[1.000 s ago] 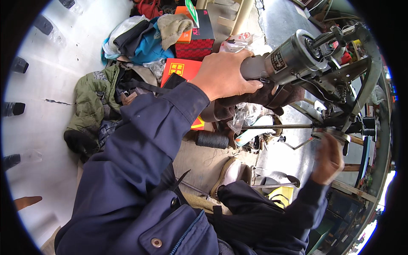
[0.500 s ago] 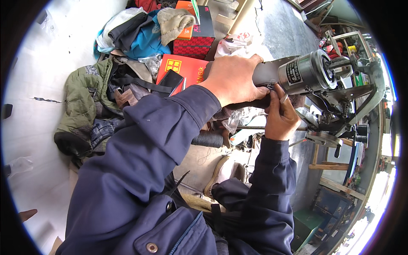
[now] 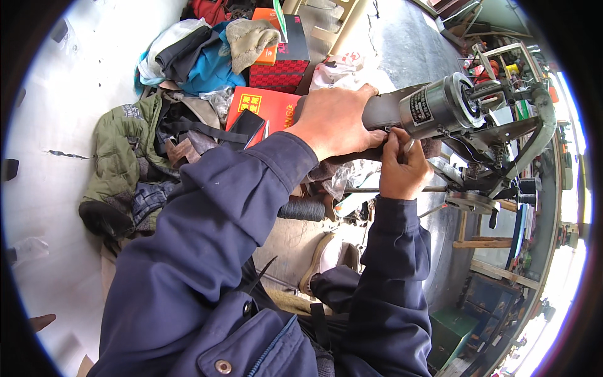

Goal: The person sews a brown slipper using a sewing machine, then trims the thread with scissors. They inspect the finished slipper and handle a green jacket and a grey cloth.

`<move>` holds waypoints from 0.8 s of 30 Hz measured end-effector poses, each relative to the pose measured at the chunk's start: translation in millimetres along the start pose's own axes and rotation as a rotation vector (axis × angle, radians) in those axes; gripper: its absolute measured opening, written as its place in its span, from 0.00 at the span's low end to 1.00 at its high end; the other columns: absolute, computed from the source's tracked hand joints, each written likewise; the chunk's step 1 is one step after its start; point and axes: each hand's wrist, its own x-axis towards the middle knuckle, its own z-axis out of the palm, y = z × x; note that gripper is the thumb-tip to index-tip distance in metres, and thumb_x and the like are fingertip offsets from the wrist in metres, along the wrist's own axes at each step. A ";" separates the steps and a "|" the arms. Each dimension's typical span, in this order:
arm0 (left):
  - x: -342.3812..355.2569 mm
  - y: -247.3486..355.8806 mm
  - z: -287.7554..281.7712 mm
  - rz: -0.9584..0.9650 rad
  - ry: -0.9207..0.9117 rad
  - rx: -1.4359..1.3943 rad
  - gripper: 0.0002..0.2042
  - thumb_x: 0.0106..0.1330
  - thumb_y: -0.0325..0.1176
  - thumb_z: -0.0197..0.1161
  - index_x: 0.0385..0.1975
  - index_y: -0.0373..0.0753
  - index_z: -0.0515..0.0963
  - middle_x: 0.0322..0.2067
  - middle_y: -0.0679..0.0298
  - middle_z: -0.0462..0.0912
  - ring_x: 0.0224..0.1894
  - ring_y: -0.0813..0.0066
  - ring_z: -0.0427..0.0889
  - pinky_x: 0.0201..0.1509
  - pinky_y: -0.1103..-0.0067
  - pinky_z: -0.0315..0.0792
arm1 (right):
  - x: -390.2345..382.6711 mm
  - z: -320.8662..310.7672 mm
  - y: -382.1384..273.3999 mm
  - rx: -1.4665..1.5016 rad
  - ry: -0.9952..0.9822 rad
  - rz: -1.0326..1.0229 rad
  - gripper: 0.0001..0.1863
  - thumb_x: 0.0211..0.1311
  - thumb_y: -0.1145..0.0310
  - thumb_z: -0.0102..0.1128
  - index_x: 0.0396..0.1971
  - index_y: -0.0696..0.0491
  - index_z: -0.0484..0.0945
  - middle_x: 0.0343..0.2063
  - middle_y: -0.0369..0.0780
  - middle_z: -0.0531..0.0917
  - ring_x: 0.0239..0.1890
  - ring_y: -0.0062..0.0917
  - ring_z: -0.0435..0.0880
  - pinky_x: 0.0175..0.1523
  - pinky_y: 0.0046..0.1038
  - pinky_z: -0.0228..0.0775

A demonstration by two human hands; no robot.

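My left hand (image 3: 336, 122) lies over a smooth grey-brown piece (image 3: 380, 112), fingers wrapped around its far side and thumb along its near edge. What kind of article it is, I cannot tell. Beside that thumb, my right hand (image 3: 404, 166) pinches at the near edge, where a tiny metallic bit shows between the fingertips. A short pale object, too small to name, shows at the right fingers. Both hands are just left of a silver metal cylinder (image 3: 433, 108) with a label plate, part of a machine with a curved metal arm (image 3: 541, 125).
Left of my arms lie a green jacket (image 3: 119, 144), heaped clothes (image 3: 213, 66), a red box (image 3: 264, 103) and a black phone (image 3: 247, 129). A spool of black thread (image 3: 301, 209) sits below my hands. Cluttered shelving (image 3: 524, 251) stands at the right.
The right fingertips have drawn closer to the left thumb, and the small metal bit between them is more covered. My left hand keeps its hold; the whole view has shifted slightly.
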 end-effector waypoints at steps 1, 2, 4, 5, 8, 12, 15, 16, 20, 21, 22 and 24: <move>0.3 0.1 -0.3 -0.015 -0.014 0.001 0.34 0.54 0.56 0.73 0.57 0.43 0.77 0.37 0.49 0.88 0.43 0.49 0.88 0.49 0.61 0.79 | -1.0 -2.2 -0.1 -0.040 0.001 -0.014 0.02 0.61 0.74 0.70 0.33 0.56 0.86 0.19 0.37 0.85 0.19 0.15 0.80 0.28 0.20 0.72; 0.5 0.1 -0.8 -0.004 -0.010 0.003 0.34 0.54 0.56 0.73 0.58 0.43 0.77 0.37 0.49 0.88 0.43 0.49 0.88 0.49 0.61 0.79 | -4.2 -6.6 -0.8 -0.062 -0.030 0.026 0.03 0.60 0.76 0.69 0.31 0.56 0.83 0.18 0.37 0.84 0.19 0.16 0.82 0.29 0.20 0.73; 0.1 0.1 -1.1 0.013 0.006 0.005 0.34 0.55 0.56 0.73 0.58 0.43 0.77 0.38 0.48 0.88 0.44 0.49 0.88 0.49 0.60 0.79 | -9.0 -11.2 -1.4 -0.016 -0.056 -0.015 0.03 0.61 0.76 0.68 0.33 0.56 0.83 0.18 0.37 0.83 0.19 0.17 0.83 0.29 0.20 0.74; 0.1 -0.1 -1.4 0.015 0.002 0.001 0.34 0.55 0.56 0.73 0.58 0.43 0.77 0.38 0.48 0.88 0.44 0.49 0.87 0.49 0.60 0.79 | -11.0 -12.6 -1.5 0.005 -0.065 -0.035 0.03 0.61 0.76 0.68 0.34 0.56 0.83 0.18 0.37 0.83 0.19 0.17 0.83 0.29 0.20 0.75; -0.5 -0.5 -1.5 0.023 -0.003 -0.016 0.34 0.55 0.57 0.73 0.58 0.42 0.77 0.38 0.48 0.87 0.44 0.48 0.87 0.49 0.60 0.79 | -13.4 -14.4 -0.2 0.019 -0.115 -0.005 0.04 0.59 0.77 0.67 0.34 0.55 0.82 0.19 0.38 0.84 0.21 0.20 0.85 0.30 0.22 0.77; 0.2 1.0 0.1 0.032 0.032 -0.012 0.37 0.54 0.61 0.73 0.59 0.43 0.77 0.38 0.48 0.88 0.43 0.47 0.87 0.48 0.60 0.79 | -11.1 -14.0 0.6 0.000 -0.147 0.022 0.05 0.58 0.76 0.67 0.34 0.55 0.82 0.20 0.39 0.85 0.21 0.24 0.86 0.31 0.25 0.77; 0.8 2.2 1.6 0.025 0.047 0.000 0.38 0.53 0.64 0.73 0.58 0.44 0.77 0.37 0.48 0.88 0.41 0.47 0.87 0.47 0.60 0.79 | -10.0 -15.4 -1.3 -0.015 -0.159 0.021 0.04 0.58 0.75 0.67 0.34 0.55 0.82 0.20 0.40 0.85 0.22 0.25 0.86 0.31 0.26 0.78; 1.1 2.4 1.7 0.021 0.050 0.007 0.38 0.52 0.64 0.73 0.58 0.44 0.78 0.36 0.49 0.88 0.40 0.47 0.87 0.47 0.60 0.79 | -9.7 -16.1 -2.1 -0.018 -0.162 0.019 0.04 0.58 0.75 0.67 0.34 0.55 0.82 0.20 0.40 0.85 0.22 0.25 0.87 0.31 0.26 0.78; 1.6 3.7 0.2 0.000 0.035 0.013 0.37 0.52 0.64 0.74 0.58 0.45 0.79 0.35 0.49 0.88 0.40 0.47 0.87 0.46 0.61 0.79 | -8.4 -20.8 -3.6 -0.007 -0.201 0.036 0.05 0.59 0.75 0.67 0.35 0.55 0.83 0.22 0.40 0.86 0.23 0.26 0.87 0.33 0.26 0.78; 1.7 4.4 -0.4 0.005 0.038 0.011 0.37 0.52 0.63 0.74 0.58 0.45 0.79 0.36 0.49 0.88 0.40 0.47 0.87 0.47 0.61 0.79 | -8.0 -22.9 -3.1 -0.007 -0.216 0.057 0.05 0.60 0.75 0.67 0.36 0.55 0.83 0.22 0.40 0.86 0.24 0.26 0.88 0.34 0.26 0.78; 1.5 5.2 -1.2 0.003 0.035 0.016 0.38 0.52 0.63 0.74 0.58 0.45 0.79 0.36 0.49 0.88 0.40 0.47 0.87 0.47 0.61 0.79 | -8.2 -27.3 -2.1 0.034 -0.246 0.080 0.07 0.61 0.76 0.67 0.39 0.56 0.84 0.25 0.41 0.87 0.26 0.26 0.88 0.36 0.26 0.78; 1.1 6.7 -2.3 -0.015 0.022 0.017 0.38 0.52 0.63 0.74 0.59 0.45 0.78 0.36 0.49 0.88 0.41 0.47 0.87 0.47 0.60 0.79 | -9.9 -41.8 2.5 0.081 -0.267 0.035 0.09 0.61 0.77 0.66 0.42 0.56 0.84 0.26 0.41 0.87 0.27 0.25 0.88 0.38 0.25 0.79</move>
